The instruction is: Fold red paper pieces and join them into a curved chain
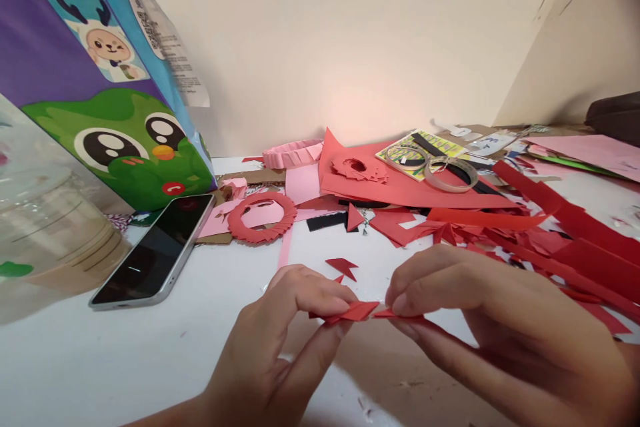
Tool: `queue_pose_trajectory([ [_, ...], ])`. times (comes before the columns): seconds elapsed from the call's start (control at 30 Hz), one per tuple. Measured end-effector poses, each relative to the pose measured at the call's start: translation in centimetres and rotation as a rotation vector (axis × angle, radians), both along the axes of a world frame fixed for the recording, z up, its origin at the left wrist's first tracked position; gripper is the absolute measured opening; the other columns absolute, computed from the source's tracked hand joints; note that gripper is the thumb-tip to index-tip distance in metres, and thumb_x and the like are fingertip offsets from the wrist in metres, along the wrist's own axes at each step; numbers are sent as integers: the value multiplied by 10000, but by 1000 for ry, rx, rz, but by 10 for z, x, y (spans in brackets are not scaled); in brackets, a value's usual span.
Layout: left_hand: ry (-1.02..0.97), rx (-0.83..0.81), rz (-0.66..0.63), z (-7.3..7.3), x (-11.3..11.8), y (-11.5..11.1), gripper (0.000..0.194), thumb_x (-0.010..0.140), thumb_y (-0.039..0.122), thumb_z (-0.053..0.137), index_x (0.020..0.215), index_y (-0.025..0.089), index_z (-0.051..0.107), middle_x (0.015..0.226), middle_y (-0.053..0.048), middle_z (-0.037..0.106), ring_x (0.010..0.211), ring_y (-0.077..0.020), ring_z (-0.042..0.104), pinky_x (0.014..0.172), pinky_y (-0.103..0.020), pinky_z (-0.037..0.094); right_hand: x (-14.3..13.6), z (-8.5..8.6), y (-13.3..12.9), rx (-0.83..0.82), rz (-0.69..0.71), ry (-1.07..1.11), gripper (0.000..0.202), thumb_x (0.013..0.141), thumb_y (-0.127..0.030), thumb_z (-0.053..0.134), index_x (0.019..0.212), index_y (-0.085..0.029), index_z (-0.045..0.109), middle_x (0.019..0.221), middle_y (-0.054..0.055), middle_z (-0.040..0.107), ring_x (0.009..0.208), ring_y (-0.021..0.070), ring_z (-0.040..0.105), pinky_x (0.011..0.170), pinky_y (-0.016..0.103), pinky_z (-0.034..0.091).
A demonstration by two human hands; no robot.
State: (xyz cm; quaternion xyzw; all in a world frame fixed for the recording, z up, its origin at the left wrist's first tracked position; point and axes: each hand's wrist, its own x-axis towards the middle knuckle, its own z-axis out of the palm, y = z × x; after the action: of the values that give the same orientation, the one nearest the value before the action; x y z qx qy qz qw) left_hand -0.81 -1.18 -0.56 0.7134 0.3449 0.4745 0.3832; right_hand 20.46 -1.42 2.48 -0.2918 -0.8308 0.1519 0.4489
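Near the front edge of the white table, my left hand [290, 340] pinches a small folded red paper piece [361, 311] between thumb and fingers. Just right of it, my right hand [480, 327] pinches another folded red paper piece [384, 313]. The tips of the two pieces meet or nearly meet; whether they touch is unclear. Beyond my hands lies a loose notched red piece [343, 267]. A red ring of folded paper [262, 219] lies flat to the left, behind my left hand.
A phone [155, 250], a plastic cup [55, 233] and a colourful bag [115, 113] stand or lie left. Red sheets [415, 195], tape rolls [451, 174] and a pink paper strip ring [290, 155] are at the back. Red scraps [575, 240] cover the right side.
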Motion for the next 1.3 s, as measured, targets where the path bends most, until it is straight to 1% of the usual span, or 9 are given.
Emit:
queue_pose_trajectory([
  [0.17,-1,50,2,-1,0,-1,292,871,52,601,927,336,635,898,61,711,863,-145,667,820,-267,540,-1,0,1,14,-11,-22,179,831,-36,620,911,-196,623,784,-14,722,730,69,688,706,92,549],
  [0.37,-56,52,7,-3,1,1,288,860,48,612,924,325,659,896,52,716,856,-145,658,787,-246,539,-1,-2,1,24,-11,-12,200,807,-19,616,903,-195,626,800,-8,725,747,71,692,726,84,546],
  [0.5,-15,62,-7,-3,0,3,313,858,41,604,937,341,652,902,56,717,854,-151,660,796,-262,539,0,-3,1,16,0,-8,206,826,-14,594,911,-200,620,822,3,725,755,81,694,719,100,554],
  [0.67,-8,64,3,-2,0,3,304,844,39,621,926,329,658,886,46,727,841,-170,670,777,-284,548,1,-2,1,29,-6,-69,177,843,-27,594,894,-194,620,775,7,721,695,93,691,652,124,564],
  [0.77,33,75,15,1,0,3,279,845,62,638,905,333,671,847,66,737,814,-153,672,759,-251,544,-1,-1,0,-3,-44,-95,133,857,-55,586,855,-181,627,757,18,713,662,103,678,603,149,559],
  [0.93,160,33,69,7,1,3,203,826,124,683,804,323,714,700,80,727,667,-123,657,669,-196,526,-6,-2,-1,-130,-76,-80,109,852,-109,607,786,-180,657,704,9,705,609,118,657,551,188,549],
  [1.07,62,-105,124,9,5,-1,191,817,158,681,852,340,726,695,79,741,593,-122,665,621,-192,553,-6,-2,3,-240,-110,17,67,832,-186,707,772,-206,685,723,-13,727,648,114,671,583,177,551],
  [1.17,-25,-259,144,10,8,-4,165,833,219,669,931,347,707,708,71,764,589,-149,693,532,-198,571,-6,0,6,-368,-139,81,98,853,-305,700,810,-219,713,738,4,747,648,138,687,486,184,519],
  [1.3,-17,-307,130,11,9,-3,87,852,270,654,903,318,705,700,46,766,549,-150,675,441,-177,551,-6,1,7,-516,-112,91,150,869,-287,648,743,-218,690,682,-8,726,620,137,675,495,199,498],
])
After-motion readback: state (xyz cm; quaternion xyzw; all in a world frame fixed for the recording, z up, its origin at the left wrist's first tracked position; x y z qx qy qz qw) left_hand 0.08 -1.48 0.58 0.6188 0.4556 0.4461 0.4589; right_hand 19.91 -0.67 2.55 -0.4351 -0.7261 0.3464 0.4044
